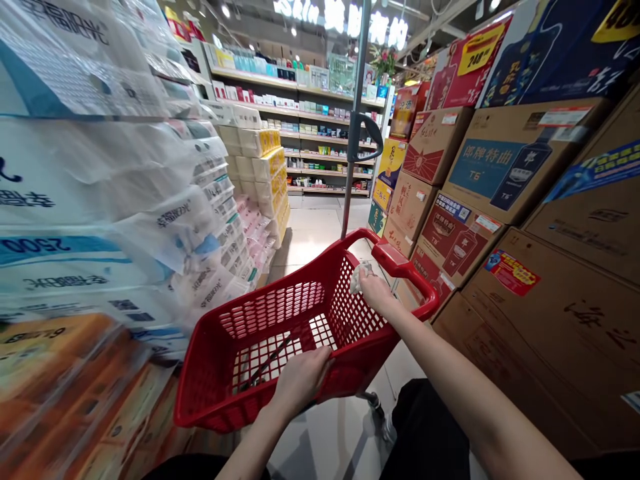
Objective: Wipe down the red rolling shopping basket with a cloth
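Note:
A red plastic shopping basket (260, 313) with a mesh wall sits tilted in front of me, with nothing in it except a thin dark strip on its floor. My left hand (300, 377) grips the basket's near rim, fingers curled over the edge. My right hand (373, 288) reaches inside the far end, fingers closed on a crumpled white cloth (359, 275) pressed against the inner wall. A grey metal pull handle (357, 120) rises from the basket's far end.
Plastic-wrapped tissue packs (100, 200) are stacked high along the left. Cardboard liquor cartons (525, 200) are piled on the right. A tiled aisle (315, 227) runs ahead to shelves of small goods (310, 133).

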Demonstrator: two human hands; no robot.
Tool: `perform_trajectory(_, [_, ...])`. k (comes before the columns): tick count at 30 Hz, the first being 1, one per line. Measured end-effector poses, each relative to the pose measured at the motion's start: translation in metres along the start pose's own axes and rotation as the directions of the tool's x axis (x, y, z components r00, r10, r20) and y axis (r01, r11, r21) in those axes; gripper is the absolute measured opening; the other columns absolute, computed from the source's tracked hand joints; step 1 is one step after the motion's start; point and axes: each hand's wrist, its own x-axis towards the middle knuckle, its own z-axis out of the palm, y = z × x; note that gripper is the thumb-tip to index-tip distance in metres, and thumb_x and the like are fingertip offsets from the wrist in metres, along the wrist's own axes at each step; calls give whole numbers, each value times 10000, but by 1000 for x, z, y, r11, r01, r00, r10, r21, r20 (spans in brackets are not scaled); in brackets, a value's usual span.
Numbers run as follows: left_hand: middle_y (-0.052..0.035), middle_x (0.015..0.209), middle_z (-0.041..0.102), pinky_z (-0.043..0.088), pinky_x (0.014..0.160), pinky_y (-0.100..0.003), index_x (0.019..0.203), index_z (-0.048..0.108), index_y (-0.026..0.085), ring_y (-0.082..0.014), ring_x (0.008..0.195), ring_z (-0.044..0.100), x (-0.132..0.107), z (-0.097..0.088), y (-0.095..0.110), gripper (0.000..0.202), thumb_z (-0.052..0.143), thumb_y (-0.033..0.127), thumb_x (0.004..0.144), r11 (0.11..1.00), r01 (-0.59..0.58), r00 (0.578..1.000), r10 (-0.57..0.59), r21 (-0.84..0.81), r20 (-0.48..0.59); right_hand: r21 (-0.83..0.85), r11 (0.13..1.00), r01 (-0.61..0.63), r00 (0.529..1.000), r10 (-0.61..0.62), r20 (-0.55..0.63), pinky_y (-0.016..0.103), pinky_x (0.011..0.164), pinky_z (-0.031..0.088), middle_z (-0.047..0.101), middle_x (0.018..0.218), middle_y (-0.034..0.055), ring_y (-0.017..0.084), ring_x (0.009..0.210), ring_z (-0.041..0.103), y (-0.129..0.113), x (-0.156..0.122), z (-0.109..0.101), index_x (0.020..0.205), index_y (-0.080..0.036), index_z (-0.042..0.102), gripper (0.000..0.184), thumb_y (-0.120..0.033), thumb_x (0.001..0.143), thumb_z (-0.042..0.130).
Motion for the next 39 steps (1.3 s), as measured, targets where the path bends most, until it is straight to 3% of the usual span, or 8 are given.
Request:
perform_trajectory(6, [-30,802,631,286,583,-268,878,500,234,-169,738,586,-2,0,-3,331,219,388,962,1000,23,999,-23,7,23,71,995,74,996,-78,50,362,853,487,336,1444,243,270,1117,580,1,49,5,1468,-111,207,652,-76,843,389])
perform_trajectory(9, [-32,801,631,283,580,-267,878,502,231,-171,737,587,0,2,-4,332,227,399,960,999,40,999,-41,14,29,100,989,106,990,-115,82,370,937,442,175,1526,193,262,1284,434,-1,67,7,1480,-154,171,694,-78,830,402])
perform_trajectory(14, [-32,805,628,287,563,-265,882,497,228,-175,725,594,5,1,-3,323,233,398,958,996,75,997,-76,47,26,120,978,171,981,-180,66,347,948,441,229,1516,170,243,1299,413,3,70,4,1467,-150,219,713,-53,796,440])
perform_trajectory(23, [-42,899,625,321,555,-257,919,524,227,-167,740,614,6,-4,0,355,215,397,956,996,45,998,-48,78,28,64,969,238,963,-244,112,316,838,482,454,1384,188,249,1080,604,31,-7,-12,1408,-118,344,668,-19,756,454])
perform_trajectory(27, [-39,873,623,322,552,-254,900,525,224,-170,725,611,9,-5,-4,358,221,405,954,995,39,999,-41,94,23,63,958,281,946,-287,151,278,801,479,639,1173,108,229,1005,634,46,-42,-31,1271,-157,535,570,-7,723,480])
perform_trajectory(31, [-33,871,629,318,558,-250,888,514,222,-168,725,610,14,-7,-7,351,224,408,955,995,25,1000,-25,98,0,57,966,251,953,-257,163,272,767,479,696,1022,57,214,933,656,67,-74,-56,1145,-221,632,464,-31,743,498])
perform_trajectory(35, [-36,903,636,347,581,-247,923,521,228,-164,751,611,19,-7,-8,339,239,416,950,998,28,1000,-27,55,-13,-70,992,108,992,-112,-53,392,896,450,691,988,123,247,954,645,64,-113,-48,1152,-160,607,387,-52,809,465])
perform_trajectory(39, [-33,926,640,370,604,-239,944,542,238,-156,756,607,23,-5,-9,357,237,424,945,998,47,999,-46,40,-19,-66,989,130,921,-145,-361,482,1093,271,553,1283,180,278,1266,438,24,-137,-1,1293,-118,515,424,-100,877,439])
